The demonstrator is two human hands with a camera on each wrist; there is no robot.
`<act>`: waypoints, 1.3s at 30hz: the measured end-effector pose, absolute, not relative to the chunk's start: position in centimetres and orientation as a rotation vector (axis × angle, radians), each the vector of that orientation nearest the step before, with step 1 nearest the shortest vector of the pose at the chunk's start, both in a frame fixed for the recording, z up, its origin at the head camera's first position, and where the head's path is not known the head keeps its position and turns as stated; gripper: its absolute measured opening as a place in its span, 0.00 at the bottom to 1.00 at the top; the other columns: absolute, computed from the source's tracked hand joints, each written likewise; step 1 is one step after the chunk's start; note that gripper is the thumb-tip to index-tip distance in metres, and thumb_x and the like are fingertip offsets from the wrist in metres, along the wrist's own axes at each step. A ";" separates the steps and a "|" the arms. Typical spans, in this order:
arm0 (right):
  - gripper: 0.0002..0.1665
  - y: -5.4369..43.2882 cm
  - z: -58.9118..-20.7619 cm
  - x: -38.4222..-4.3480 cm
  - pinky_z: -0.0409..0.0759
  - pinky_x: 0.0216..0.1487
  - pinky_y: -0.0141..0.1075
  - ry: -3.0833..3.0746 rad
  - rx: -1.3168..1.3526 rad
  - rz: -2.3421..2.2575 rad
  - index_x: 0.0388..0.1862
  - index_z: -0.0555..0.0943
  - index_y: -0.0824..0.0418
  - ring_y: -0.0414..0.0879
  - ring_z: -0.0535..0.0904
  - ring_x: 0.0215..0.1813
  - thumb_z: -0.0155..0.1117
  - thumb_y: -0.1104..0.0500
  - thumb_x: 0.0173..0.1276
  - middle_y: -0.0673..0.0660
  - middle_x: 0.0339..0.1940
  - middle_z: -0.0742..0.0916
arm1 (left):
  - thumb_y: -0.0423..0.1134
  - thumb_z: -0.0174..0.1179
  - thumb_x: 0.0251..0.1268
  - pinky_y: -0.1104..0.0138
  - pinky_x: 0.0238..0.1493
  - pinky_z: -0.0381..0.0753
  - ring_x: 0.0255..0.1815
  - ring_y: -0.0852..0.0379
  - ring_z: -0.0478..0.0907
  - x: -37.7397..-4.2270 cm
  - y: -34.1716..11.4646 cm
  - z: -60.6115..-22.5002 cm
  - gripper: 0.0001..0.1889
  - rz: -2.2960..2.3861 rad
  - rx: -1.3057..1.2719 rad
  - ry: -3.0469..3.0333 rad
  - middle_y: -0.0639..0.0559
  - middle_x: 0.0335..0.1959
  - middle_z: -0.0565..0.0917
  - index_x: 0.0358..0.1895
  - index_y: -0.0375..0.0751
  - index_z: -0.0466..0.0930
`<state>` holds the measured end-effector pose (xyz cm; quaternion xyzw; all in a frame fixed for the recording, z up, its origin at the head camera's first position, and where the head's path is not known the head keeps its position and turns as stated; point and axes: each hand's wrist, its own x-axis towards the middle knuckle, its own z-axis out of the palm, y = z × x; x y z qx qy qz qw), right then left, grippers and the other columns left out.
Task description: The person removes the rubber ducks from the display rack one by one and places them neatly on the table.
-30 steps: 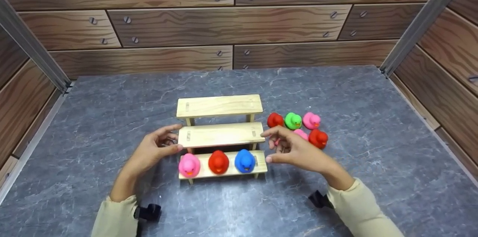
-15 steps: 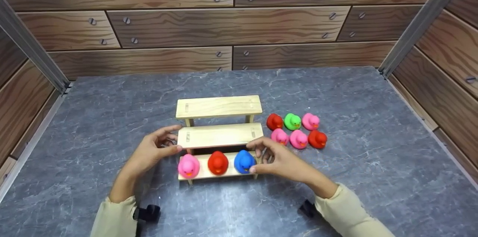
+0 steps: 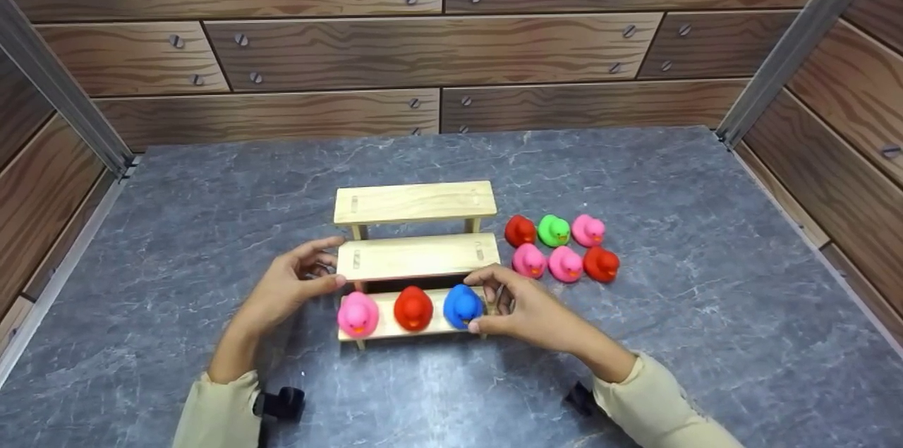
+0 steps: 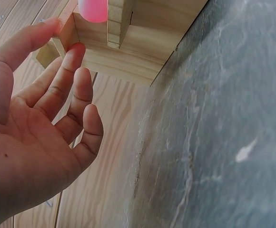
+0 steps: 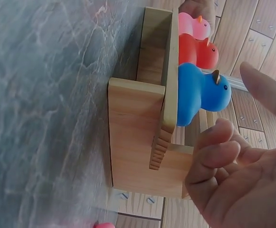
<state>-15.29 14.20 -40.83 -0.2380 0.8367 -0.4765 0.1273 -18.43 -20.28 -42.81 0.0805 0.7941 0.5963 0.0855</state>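
Observation:
A three-tier wooden stand (image 3: 416,256) sits mid-table. On its lowest tier stand a pink rubber duck (image 3: 358,315), a red rubber duck (image 3: 413,308) and a blue rubber duck (image 3: 463,307), left to right. My left hand (image 3: 289,286) holds the left end of the middle tier, thumb at the front edge and a finger at the back. At the right end of the lowest tier, my right hand (image 3: 525,310) is beside the blue duck, thumb and fingers spread apart. A gap shows between the thumb (image 5: 261,88) and the blue duck (image 5: 200,92) in the right wrist view.
Right of the stand, several more rubber ducks stand in two rows, among them a green duck (image 3: 554,230) and a red duck (image 3: 601,264). Wood-patterned panels (image 3: 437,49) enclose the grey marbled table (image 3: 233,208) at the back and sides.
My right hand has moved left and slightly down, from the stand's right end to beside the blue duck. The duck group behind it has come into full view. My left hand stays put.

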 end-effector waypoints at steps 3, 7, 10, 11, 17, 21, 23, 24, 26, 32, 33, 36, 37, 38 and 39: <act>0.30 14.1 -40.9 -15.2 0.70 0.32 0.25 2.436 -0.699 -1.381 0.57 0.75 0.64 0.35 0.70 0.29 0.74 0.57 0.56 0.58 0.33 0.78 | 0.30 0.66 0.55 0.73 0.38 0.75 0.37 0.62 0.75 -18.4 -20.3 -42.8 0.32 1.777 0.244 2.363 0.45 0.42 0.84 0.66 0.32 0.68; 0.30 13.9 -41.0 -15.2 0.70 0.32 0.25 2.433 -0.690 -1.368 0.56 0.75 0.62 0.36 0.69 0.29 0.74 0.57 0.56 0.60 0.34 0.78 | 0.30 0.67 0.56 0.73 0.38 0.74 0.36 0.62 0.75 -18.4 -20.3 -42.8 0.32 1.776 0.242 2.360 0.45 0.43 0.84 0.66 0.32 0.68; 0.30 13.8 -41.2 -15.1 0.69 0.32 0.25 2.426 -0.678 -1.359 0.55 0.76 0.62 0.37 0.69 0.29 0.75 0.56 0.55 0.60 0.34 0.77 | 0.31 0.67 0.56 0.73 0.38 0.74 0.37 0.62 0.75 -18.4 -20.3 -42.8 0.32 1.768 0.236 2.367 0.45 0.43 0.84 0.66 0.33 0.68; 0.30 13.7 -41.2 -15.1 0.69 0.31 0.25 2.423 -0.677 -1.358 0.55 0.75 0.62 0.37 0.68 0.29 0.75 0.56 0.55 0.60 0.33 0.77 | 0.31 0.67 0.56 0.73 0.38 0.74 0.37 0.61 0.75 -18.4 -20.3 -42.8 0.32 1.767 0.233 2.369 0.45 0.43 0.84 0.66 0.33 0.68; 0.29 13.5 -41.4 -15.0 0.69 0.32 0.26 2.442 -0.659 -1.332 0.54 0.76 0.62 0.40 0.69 0.31 0.75 0.56 0.55 0.60 0.33 0.77 | 0.31 0.67 0.56 0.73 0.39 0.75 0.37 0.61 0.75 -18.4 -20.3 -42.8 0.32 1.771 0.223 2.368 0.46 0.42 0.84 0.66 0.33 0.68; 0.28 13.4 -41.4 -14.9 0.69 0.31 0.26 2.464 -0.648 -1.308 0.53 0.76 0.61 0.40 0.69 0.31 0.75 0.56 0.55 0.59 0.33 0.77 | 0.31 0.67 0.56 0.73 0.39 0.75 0.38 0.61 0.75 -18.4 -20.3 -42.8 0.32 1.768 0.221 2.370 0.46 0.42 0.83 0.66 0.33 0.68; 0.27 13.4 -41.4 -14.9 0.69 0.32 0.26 2.473 -0.649 -1.300 0.53 0.76 0.60 0.40 0.69 0.31 0.75 0.56 0.55 0.59 0.32 0.77 | 0.31 0.66 0.55 0.73 0.39 0.75 0.38 0.60 0.75 -18.4 -20.3 -42.8 0.33 1.768 0.220 2.369 0.46 0.42 0.83 0.66 0.33 0.68; 0.27 13.4 -41.4 -14.9 0.69 0.32 0.26 2.475 -0.649 -1.299 0.52 0.76 0.60 0.40 0.69 0.31 0.75 0.56 0.55 0.59 0.32 0.77 | 0.30 0.66 0.55 0.73 0.39 0.75 0.38 0.60 0.75 -18.4 -20.3 -42.8 0.33 1.769 0.218 2.368 0.46 0.42 0.83 0.66 0.33 0.68; 0.26 13.4 -41.5 -14.9 0.69 0.32 0.26 2.478 -0.652 -1.300 0.52 0.76 0.60 0.40 0.69 0.31 0.75 0.56 0.55 0.58 0.32 0.77 | 0.30 0.66 0.55 0.73 0.39 0.75 0.38 0.60 0.75 -18.4 -20.3 -42.7 0.33 1.768 0.214 2.366 0.46 0.43 0.83 0.67 0.33 0.68; 0.26 13.4 -41.5 -14.9 0.69 0.31 0.26 2.501 -0.664 -1.295 0.51 0.77 0.60 0.39 0.69 0.30 0.75 0.56 0.55 0.57 0.31 0.77 | 0.30 0.66 0.56 0.73 0.39 0.75 0.38 0.61 0.75 -18.4 -20.2 -42.7 0.33 1.788 0.224 2.346 0.46 0.43 0.83 0.67 0.32 0.68; 0.26 13.4 -41.5 -14.9 0.69 0.31 0.26 2.507 -0.668 -1.293 0.51 0.77 0.60 0.38 0.69 0.30 0.75 0.55 0.55 0.57 0.31 0.77 | 0.29 0.66 0.56 0.73 0.39 0.75 0.38 0.61 0.75 -18.4 -20.2 -42.7 0.33 1.795 0.227 2.340 0.46 0.43 0.84 0.67 0.32 0.68; 0.25 13.4 -41.6 -14.8 0.69 0.31 0.26 2.524 -0.668 -1.284 0.50 0.78 0.60 0.37 0.69 0.30 0.74 0.56 0.55 0.57 0.30 0.77 | 0.29 0.66 0.55 0.73 0.39 0.76 0.37 0.61 0.75 -18.4 -20.2 -42.8 0.33 1.813 0.231 2.324 0.46 0.43 0.83 0.67 0.31 0.67; 0.25 13.3 -41.6 -14.8 0.69 0.31 0.26 2.528 -0.666 -1.280 0.50 0.78 0.60 0.37 0.69 0.30 0.74 0.56 0.55 0.56 0.30 0.77 | 0.29 0.66 0.55 0.73 0.39 0.76 0.37 0.61 0.75 -18.4 -20.2 -42.8 0.33 1.813 0.230 2.325 0.47 0.42 0.83 0.67 0.31 0.67; 0.24 13.3 -41.6 -14.8 0.69 0.31 0.26 2.533 -0.664 -1.275 0.50 0.78 0.60 0.37 0.69 0.30 0.74 0.57 0.55 0.56 0.30 0.78 | 0.29 0.66 0.55 0.73 0.39 0.76 0.37 0.61 0.76 -18.4 -20.2 -42.8 0.33 1.812 0.228 2.328 0.47 0.42 0.83 0.67 0.31 0.67; 0.24 13.3 -41.6 -14.8 0.69 0.31 0.26 2.538 -0.664 -1.269 0.50 0.78 0.60 0.37 0.69 0.30 0.74 0.57 0.55 0.56 0.30 0.78 | 0.29 0.66 0.55 0.73 0.39 0.76 0.37 0.61 0.76 -18.4 -20.2 -42.8 0.33 1.809 0.226 2.330 0.47 0.42 0.84 0.67 0.31 0.67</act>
